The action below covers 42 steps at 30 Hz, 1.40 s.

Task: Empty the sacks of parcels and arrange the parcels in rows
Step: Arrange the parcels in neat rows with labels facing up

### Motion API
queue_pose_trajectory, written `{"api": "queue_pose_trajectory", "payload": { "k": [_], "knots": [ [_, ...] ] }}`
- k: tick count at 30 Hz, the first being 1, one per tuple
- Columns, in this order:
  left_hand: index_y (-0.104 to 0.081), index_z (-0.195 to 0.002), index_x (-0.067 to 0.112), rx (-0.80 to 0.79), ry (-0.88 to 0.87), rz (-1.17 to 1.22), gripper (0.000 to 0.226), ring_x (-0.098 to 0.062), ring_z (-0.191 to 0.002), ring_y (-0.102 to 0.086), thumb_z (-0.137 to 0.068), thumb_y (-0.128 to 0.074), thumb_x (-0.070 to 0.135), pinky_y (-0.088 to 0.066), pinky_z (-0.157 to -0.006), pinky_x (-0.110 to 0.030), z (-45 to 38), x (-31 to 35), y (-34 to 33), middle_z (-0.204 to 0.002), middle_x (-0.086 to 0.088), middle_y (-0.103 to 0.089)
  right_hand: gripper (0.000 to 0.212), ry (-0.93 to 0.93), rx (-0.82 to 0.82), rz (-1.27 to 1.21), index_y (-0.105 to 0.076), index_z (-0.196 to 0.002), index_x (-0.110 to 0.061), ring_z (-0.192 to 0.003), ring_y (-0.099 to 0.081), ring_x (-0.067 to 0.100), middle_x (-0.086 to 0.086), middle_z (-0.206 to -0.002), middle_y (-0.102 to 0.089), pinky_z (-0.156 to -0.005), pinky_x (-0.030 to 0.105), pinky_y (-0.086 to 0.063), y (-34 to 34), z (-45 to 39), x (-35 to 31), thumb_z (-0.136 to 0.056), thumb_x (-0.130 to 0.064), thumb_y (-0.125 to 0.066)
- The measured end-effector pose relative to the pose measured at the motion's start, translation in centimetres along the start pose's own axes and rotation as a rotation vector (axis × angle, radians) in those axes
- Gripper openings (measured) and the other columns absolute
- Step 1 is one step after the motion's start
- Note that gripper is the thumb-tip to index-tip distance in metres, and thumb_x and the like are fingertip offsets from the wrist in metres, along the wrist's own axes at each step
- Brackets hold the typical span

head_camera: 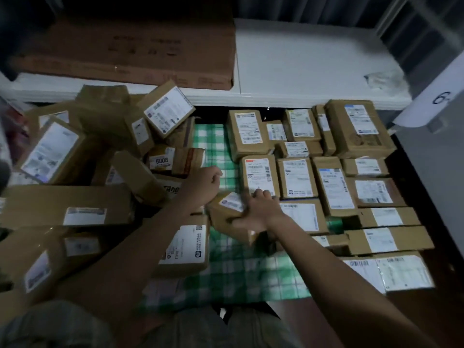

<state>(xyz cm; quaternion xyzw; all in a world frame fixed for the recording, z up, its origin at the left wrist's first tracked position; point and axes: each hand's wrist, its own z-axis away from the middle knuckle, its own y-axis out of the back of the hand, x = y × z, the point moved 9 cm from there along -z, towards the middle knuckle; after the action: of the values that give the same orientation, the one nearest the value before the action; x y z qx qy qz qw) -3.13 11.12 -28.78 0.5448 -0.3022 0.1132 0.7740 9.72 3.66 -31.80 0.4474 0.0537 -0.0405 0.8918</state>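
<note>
Brown cardboard parcels with white labels cover a green checked cloth (221, 149). On the right they lie flat in neat rows (334, 182); on the left they sit in a loose heap (82, 156). My right hand (256, 212) grips a small brown parcel (223, 212) at the near left end of the rows, thumb under its near edge. Just left of it, my left hand (206, 183) hovers with fingers curled and nothing in it, beside the heap.
A white table (313, 64) stands behind, with a large flat brown carton (130, 51) on its left half. A white panel marked 6 (437, 101) rises at the right. A long box (67, 204) lies at the heap's near side. Bare cloth shows near me.
</note>
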Motion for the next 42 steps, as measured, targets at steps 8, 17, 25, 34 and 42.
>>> {"api": "queue_pose_trajectory", "payload": {
  "k": [8, 17, 25, 34, 42],
  "knots": [
    [-0.065, -0.111, 0.015, 0.232, 0.08, 0.052, 0.027, -0.026, -0.102, -0.058, -0.096, -0.043, 0.016, -0.046, -0.083, -0.033, -4.6, -0.9, 5.5, -0.115, -0.009, -0.063, 0.077, -0.119, 0.257, -0.314, -0.027, -0.15, -0.026, -0.138, -0.021, 0.04, 0.02, -0.147, -0.029, -0.106, 0.047, -0.032, 11.3, 0.1, 2.7, -0.086, -0.061, -0.054],
    [-0.057, -0.115, 0.011, 0.356, 0.145, -0.161, 0.027, -0.036, -0.125, -0.038, -0.094, -0.043, 0.019, -0.035, -0.101, -0.044, -8.1, -3.2, 10.9, -0.128, -0.015, -0.049, 0.073, -0.143, 0.441, -0.53, -0.029, -0.144, -0.022, -0.123, -0.039, 0.042, 0.02, -0.134, -0.036, -0.097, 0.046, -0.037, 15.2, -11.4, -0.3, -0.086, -0.06, -0.054],
    [-0.022, -0.15, 0.022, 0.315, 0.243, -0.336, 0.059, -0.033, -0.146, 0.003, -0.096, -0.041, 0.034, 0.0, -0.117, -0.051, -11.9, -5.7, 12.5, -0.159, -0.013, -0.001, 0.069, -0.141, 0.384, -0.191, -0.022, -0.141, -0.022, -0.116, -0.041, 0.04, 0.02, -0.133, -0.031, -0.089, 0.043, -0.043, 13.1, -19.4, -2.7, -0.09, -0.062, -0.045],
    [-0.021, -0.15, 0.016, 0.28, 0.267, -0.494, 0.065, -0.035, -0.145, -0.004, -0.094, -0.043, 0.039, -0.007, -0.115, -0.048, -13.7, -7.0, 13.1, -0.158, -0.016, -0.004, 0.103, -0.041, 0.312, 0.308, -0.003, -0.153, -0.013, -0.13, -0.032, 0.036, 0.015, -0.154, -0.014, -0.102, 0.045, -0.033, 10.2, -22.5, -4.5, -0.083, -0.083, -0.031],
    [-0.022, -0.149, 0.014, 0.306, 0.298, -0.557, 0.066, -0.035, -0.142, -0.014, -0.092, -0.048, 0.036, -0.016, -0.11, -0.048, -13.9, -6.9, 14.0, -0.156, -0.017, -0.01, 0.081, 0.19, 0.303, 0.375, -0.006, -0.154, -0.023, -0.133, -0.029, 0.036, 0.019, -0.147, -0.023, -0.105, 0.045, -0.037, 10.8, -22.4, -6.0, -0.094, -0.03, -0.058]
  ]
}}
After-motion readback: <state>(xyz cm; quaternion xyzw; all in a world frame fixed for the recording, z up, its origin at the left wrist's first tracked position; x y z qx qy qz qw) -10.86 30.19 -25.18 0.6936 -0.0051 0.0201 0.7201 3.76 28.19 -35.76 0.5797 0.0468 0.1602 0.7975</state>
